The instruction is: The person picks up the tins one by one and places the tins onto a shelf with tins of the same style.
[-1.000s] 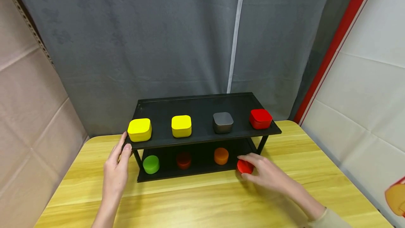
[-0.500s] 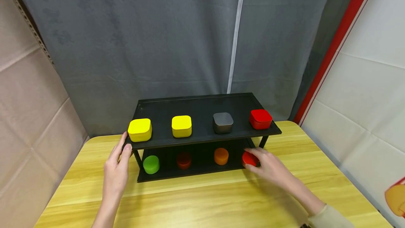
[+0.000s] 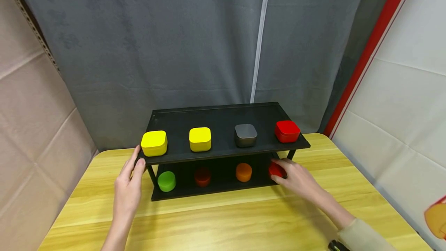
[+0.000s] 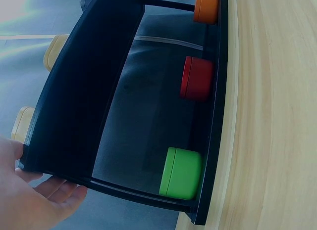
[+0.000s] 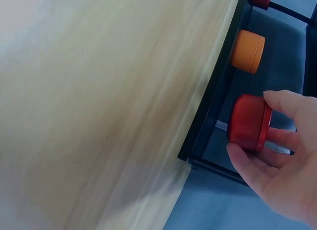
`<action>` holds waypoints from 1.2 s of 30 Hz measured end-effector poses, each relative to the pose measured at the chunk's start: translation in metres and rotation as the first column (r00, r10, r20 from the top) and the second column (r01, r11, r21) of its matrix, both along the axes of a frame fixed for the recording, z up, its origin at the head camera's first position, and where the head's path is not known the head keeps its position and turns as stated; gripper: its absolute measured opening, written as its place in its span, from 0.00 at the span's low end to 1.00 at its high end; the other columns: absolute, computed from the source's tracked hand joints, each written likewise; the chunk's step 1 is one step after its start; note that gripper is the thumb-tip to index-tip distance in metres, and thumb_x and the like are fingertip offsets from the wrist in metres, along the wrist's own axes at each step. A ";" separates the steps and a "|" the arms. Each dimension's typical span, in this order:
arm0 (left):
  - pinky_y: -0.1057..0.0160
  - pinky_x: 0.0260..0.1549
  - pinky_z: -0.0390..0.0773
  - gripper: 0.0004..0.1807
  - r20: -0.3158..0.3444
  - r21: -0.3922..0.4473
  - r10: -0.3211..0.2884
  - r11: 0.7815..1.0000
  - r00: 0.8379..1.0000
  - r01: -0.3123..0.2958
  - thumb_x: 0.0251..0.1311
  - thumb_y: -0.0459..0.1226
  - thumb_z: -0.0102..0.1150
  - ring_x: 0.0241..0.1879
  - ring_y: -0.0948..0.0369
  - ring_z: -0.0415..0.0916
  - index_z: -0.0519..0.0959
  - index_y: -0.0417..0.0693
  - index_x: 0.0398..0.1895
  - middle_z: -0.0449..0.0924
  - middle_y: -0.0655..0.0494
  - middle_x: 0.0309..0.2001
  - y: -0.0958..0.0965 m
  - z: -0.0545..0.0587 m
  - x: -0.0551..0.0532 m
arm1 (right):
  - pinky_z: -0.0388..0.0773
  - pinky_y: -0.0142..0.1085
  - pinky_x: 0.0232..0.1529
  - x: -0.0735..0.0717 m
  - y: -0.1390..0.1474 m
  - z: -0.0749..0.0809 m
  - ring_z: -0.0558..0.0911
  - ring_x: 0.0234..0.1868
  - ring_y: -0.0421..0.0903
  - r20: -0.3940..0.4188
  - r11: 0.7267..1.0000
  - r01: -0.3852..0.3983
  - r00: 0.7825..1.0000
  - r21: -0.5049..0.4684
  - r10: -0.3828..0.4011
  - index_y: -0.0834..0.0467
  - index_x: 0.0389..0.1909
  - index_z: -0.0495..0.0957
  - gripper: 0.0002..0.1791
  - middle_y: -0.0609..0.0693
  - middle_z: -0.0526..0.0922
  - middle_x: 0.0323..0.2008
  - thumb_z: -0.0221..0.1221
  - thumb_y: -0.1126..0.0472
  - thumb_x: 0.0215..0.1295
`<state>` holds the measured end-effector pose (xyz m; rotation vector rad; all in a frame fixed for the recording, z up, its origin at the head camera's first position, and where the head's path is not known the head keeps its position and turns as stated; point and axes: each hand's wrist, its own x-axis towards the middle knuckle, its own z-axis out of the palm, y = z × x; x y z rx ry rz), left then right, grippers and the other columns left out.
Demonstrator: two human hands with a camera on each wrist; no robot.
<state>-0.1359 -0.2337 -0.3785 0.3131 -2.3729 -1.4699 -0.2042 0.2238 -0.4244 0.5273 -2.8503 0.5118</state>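
Observation:
A black two-tier shelf (image 3: 216,127) stands on the wooden table. My left hand (image 3: 127,189) grips its upper tier at the left front corner; in the left wrist view the fingertips (image 4: 74,196) curl around the end edge. My right hand (image 3: 299,179) pinches a round red tin (image 5: 249,122) between thumb and fingers, at the right end of the lower tier. In the right wrist view the tin sits close over the lower tier, near its end rail. Left of it on that tier are round tins: orange (image 3: 243,172), dark red (image 3: 202,176) and green (image 3: 166,181).
Square tins line the upper tier: a yellow one (image 3: 154,143) at the left, another yellow one (image 3: 200,139), a dark grey one (image 3: 245,135) and a red one (image 3: 287,131). A grey curtain (image 3: 174,49) hangs behind. The wooden table (image 3: 209,224) extends in front.
My right hand has moved the round red tin rightward and back, from the shelf's front edge to the lower tier's right end. My left hand stays at its corner.

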 end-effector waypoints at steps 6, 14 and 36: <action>0.47 0.74 0.66 0.27 -0.001 0.001 0.000 1.000 1.000 0.000 0.79 0.57 0.40 0.80 0.56 0.57 0.57 0.77 0.79 0.56 0.66 0.81 0.000 0.000 -0.001 | 0.86 0.48 0.41 -0.006 0.002 -0.002 0.86 0.42 0.50 0.041 1.000 0.009 0.999 0.023 -0.010 0.59 0.61 0.82 0.28 0.57 0.87 0.52 0.71 0.51 0.61; 0.78 0.65 0.70 0.28 0.000 -0.008 -0.006 1.000 1.000 0.006 0.80 0.57 0.39 0.75 0.52 0.67 0.56 0.76 0.80 0.56 0.64 0.81 0.000 -0.001 0.000 | 0.85 0.45 0.39 -0.012 0.000 -0.004 0.83 0.39 0.47 0.077 0.998 0.023 0.997 0.059 -0.027 0.59 0.61 0.82 0.29 0.57 0.86 0.51 0.71 0.50 0.62; 0.88 0.59 0.66 0.28 -0.019 -0.010 -0.008 1.000 1.000 0.007 0.80 0.55 0.40 0.76 0.52 0.66 0.57 0.72 0.80 0.57 0.63 0.81 0.000 -0.002 -0.001 | 0.86 0.49 0.41 -0.021 -0.003 -0.004 0.82 0.41 0.50 0.108 0.989 0.000 0.994 0.149 -0.016 0.62 0.62 0.81 0.29 0.59 0.84 0.53 0.69 0.51 0.64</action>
